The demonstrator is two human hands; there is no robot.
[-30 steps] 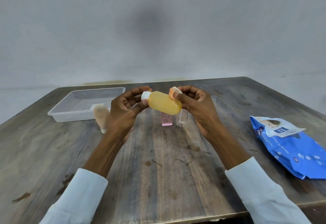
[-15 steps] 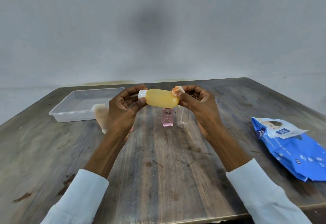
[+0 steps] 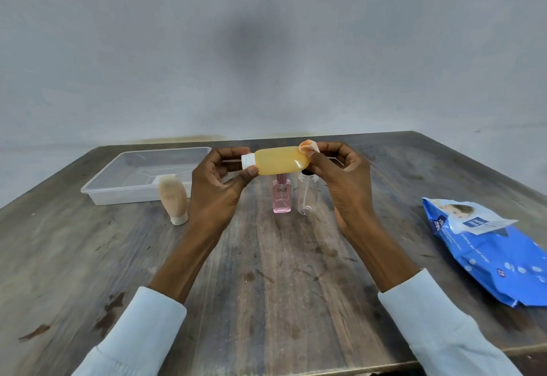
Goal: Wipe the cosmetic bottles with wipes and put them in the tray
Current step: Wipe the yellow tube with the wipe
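Note:
A yellow bottle [image 3: 279,160] with a white cap lies sideways in the air above the table's middle. My left hand [image 3: 219,189] grips its capped end. My right hand [image 3: 343,177] pinches a small wipe [image 3: 308,146] against the bottle's base. Below them a pink perfume bottle [image 3: 281,198] and a clear pump bottle [image 3: 307,195] stand upright on the table. A beige tube [image 3: 174,199] stands on its cap beside my left wrist. The clear plastic tray [image 3: 118,174] sits at the back left; a white flat piece lies inside it.
A blue pack of wet wipes [image 3: 491,249] lies at the right, its flap lifted. The wooden table [image 3: 266,272] ends at a grey wall behind and at a near edge by my sleeves.
Both hands have lifted the yellow bottle a little and levelled it. The wipe stays at the bottle's base. The standing bottles have not moved.

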